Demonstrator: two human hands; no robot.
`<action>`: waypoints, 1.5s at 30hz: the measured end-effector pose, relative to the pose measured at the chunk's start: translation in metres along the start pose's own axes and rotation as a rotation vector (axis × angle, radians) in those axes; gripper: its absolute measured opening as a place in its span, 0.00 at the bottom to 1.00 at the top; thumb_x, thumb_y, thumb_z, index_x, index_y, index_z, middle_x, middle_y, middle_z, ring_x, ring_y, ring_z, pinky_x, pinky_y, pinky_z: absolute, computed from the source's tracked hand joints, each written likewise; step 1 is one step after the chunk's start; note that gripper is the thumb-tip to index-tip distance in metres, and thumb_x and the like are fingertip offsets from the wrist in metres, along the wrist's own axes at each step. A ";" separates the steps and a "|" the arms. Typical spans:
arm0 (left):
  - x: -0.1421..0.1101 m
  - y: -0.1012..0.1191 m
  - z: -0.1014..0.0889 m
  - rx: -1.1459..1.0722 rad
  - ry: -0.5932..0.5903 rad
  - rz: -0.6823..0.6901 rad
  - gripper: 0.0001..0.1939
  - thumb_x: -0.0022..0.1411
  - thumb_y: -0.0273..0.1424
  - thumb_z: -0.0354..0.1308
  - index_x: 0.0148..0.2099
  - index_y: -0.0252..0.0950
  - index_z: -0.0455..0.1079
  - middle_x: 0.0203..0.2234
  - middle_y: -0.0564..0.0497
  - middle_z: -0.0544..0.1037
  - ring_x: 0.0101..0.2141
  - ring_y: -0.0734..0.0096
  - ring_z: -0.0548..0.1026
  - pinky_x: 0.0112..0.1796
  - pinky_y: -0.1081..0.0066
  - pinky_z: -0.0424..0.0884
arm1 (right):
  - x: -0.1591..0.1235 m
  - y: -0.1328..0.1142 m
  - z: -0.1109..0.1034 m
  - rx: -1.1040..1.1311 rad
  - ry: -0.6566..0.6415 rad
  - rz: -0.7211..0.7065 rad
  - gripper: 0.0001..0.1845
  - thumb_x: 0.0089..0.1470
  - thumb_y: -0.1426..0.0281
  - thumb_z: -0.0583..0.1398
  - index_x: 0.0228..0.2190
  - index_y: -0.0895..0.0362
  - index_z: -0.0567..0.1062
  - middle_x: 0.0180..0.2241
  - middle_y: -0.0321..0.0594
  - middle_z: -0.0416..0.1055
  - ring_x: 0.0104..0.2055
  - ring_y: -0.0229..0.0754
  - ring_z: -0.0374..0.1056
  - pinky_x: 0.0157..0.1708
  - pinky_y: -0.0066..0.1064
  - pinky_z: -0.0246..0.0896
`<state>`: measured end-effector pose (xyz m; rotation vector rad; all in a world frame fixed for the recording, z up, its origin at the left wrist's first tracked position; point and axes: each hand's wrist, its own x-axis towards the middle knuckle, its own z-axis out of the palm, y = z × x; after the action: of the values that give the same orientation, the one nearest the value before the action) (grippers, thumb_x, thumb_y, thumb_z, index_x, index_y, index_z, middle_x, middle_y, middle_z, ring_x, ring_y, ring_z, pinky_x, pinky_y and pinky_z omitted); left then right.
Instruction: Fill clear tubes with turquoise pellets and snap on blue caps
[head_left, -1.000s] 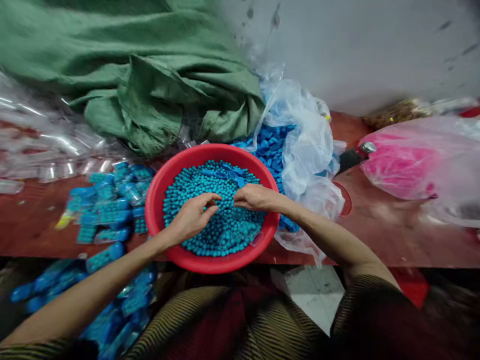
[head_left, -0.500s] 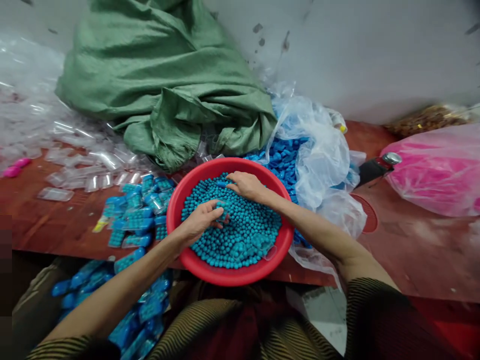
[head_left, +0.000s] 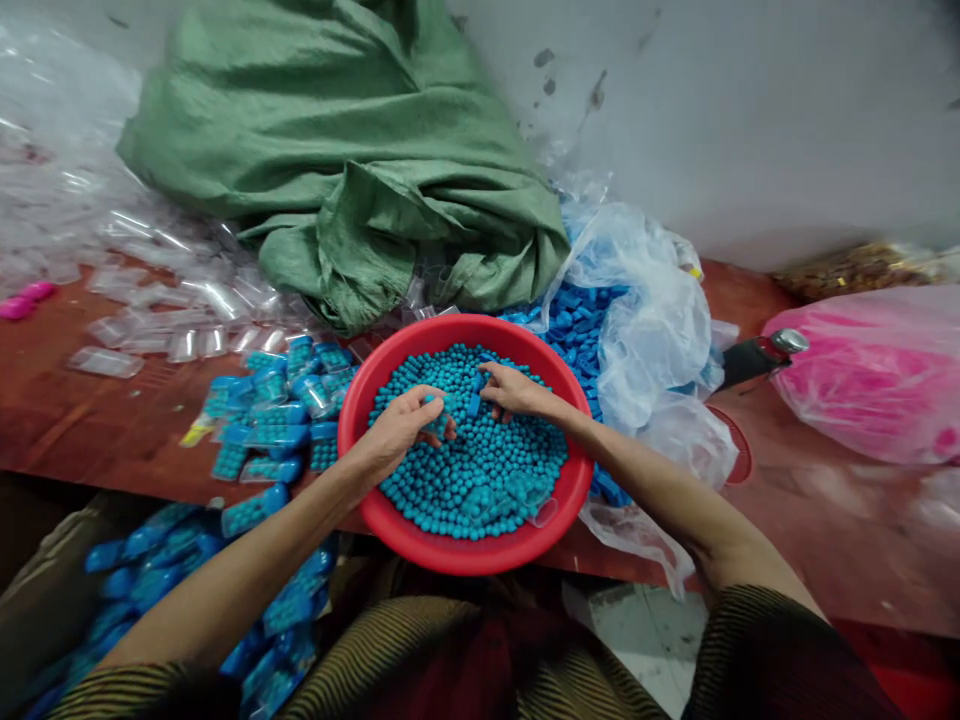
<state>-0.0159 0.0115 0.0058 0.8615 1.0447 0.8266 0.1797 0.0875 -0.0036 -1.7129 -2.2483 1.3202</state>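
Note:
A red plastic basin (head_left: 472, 557) full of round turquoise beads (head_left: 465, 490) stands at the table's front edge. Over its left half, my left hand (head_left: 401, 432) is closed around a small clear container (head_left: 438, 418) with turquoise beads in it. My right hand (head_left: 517, 388) pinches a blue cap (head_left: 475, 402) just above the beads, a short way right of the container. One clear empty container (head_left: 543, 512) lies on the beads by the basin's right wall. Filled containers with blue caps (head_left: 274, 430) are piled left of the basin.
Clear empty containers (head_left: 172, 310) spread over the left of the red table (head_left: 810, 530). A green sack (head_left: 352, 150) leans behind the basin. Loose blue caps (head_left: 577, 325) lie beside a clear plastic bag (head_left: 649, 320). More capped containers (head_left: 161, 570) sit below the table edge. A pink-filled bag (head_left: 870, 375) lies right.
My right hand has drawn back and lifted from the beads, now with a blue cap in its fingers. My left hand has shifted slightly left, still around the container.

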 end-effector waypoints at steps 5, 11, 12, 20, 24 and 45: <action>-0.002 0.003 -0.001 0.004 0.020 -0.005 0.24 0.50 0.43 0.63 0.43 0.35 0.61 0.23 0.52 0.76 0.24 0.68 0.76 0.21 0.75 0.65 | -0.017 -0.004 -0.001 -0.722 0.210 -0.314 0.23 0.61 0.74 0.46 0.56 0.54 0.63 0.48 0.51 0.66 0.45 0.47 0.66 0.39 0.37 0.61; -0.002 0.002 0.000 0.055 -0.014 -0.045 0.24 0.48 0.42 0.64 0.43 0.34 0.61 0.26 0.51 0.76 0.24 0.68 0.76 0.22 0.75 0.64 | -0.007 -0.005 0.006 -0.960 0.046 -0.464 0.15 0.61 0.73 0.48 0.39 0.59 0.74 0.41 0.49 0.70 0.47 0.49 0.62 0.43 0.39 0.54; -0.003 0.001 0.001 0.071 -0.025 -0.048 0.24 0.48 0.42 0.64 0.42 0.34 0.61 0.26 0.50 0.76 0.24 0.68 0.77 0.22 0.75 0.64 | -0.006 -0.004 0.006 -0.934 0.046 -0.419 0.14 0.61 0.73 0.49 0.39 0.60 0.74 0.39 0.49 0.71 0.45 0.47 0.64 0.43 0.37 0.54; -0.002 -0.001 0.004 0.155 0.022 0.013 0.19 0.52 0.40 0.59 0.42 0.34 0.61 0.24 0.55 0.73 0.21 0.74 0.73 0.22 0.75 0.64 | -0.029 -0.023 0.011 -0.369 0.230 -0.468 0.22 0.62 0.68 0.48 0.55 0.61 0.64 0.42 0.48 0.71 0.43 0.42 0.66 0.44 0.32 0.59; -0.002 -0.003 0.006 0.225 0.010 0.072 0.18 0.54 0.38 0.57 0.44 0.35 0.60 0.24 0.56 0.72 0.18 0.76 0.70 0.19 0.75 0.64 | -0.033 -0.028 0.020 0.019 0.140 -0.487 0.18 0.59 0.72 0.50 0.49 0.60 0.71 0.34 0.41 0.73 0.33 0.37 0.67 0.38 0.30 0.62; -0.011 0.002 0.015 0.134 0.030 0.191 0.21 0.55 0.35 0.56 0.50 0.36 0.57 0.18 0.60 0.66 0.14 0.82 0.64 0.15 0.79 0.56 | -0.041 -0.028 0.019 0.245 0.169 -0.525 0.12 0.56 0.69 0.54 0.32 0.60 0.77 0.19 0.32 0.65 0.21 0.31 0.58 0.23 0.23 0.52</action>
<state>-0.0054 -0.0003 0.0157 1.0779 1.0650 0.9394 0.1651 0.0422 0.0206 -1.0146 -2.1222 1.2070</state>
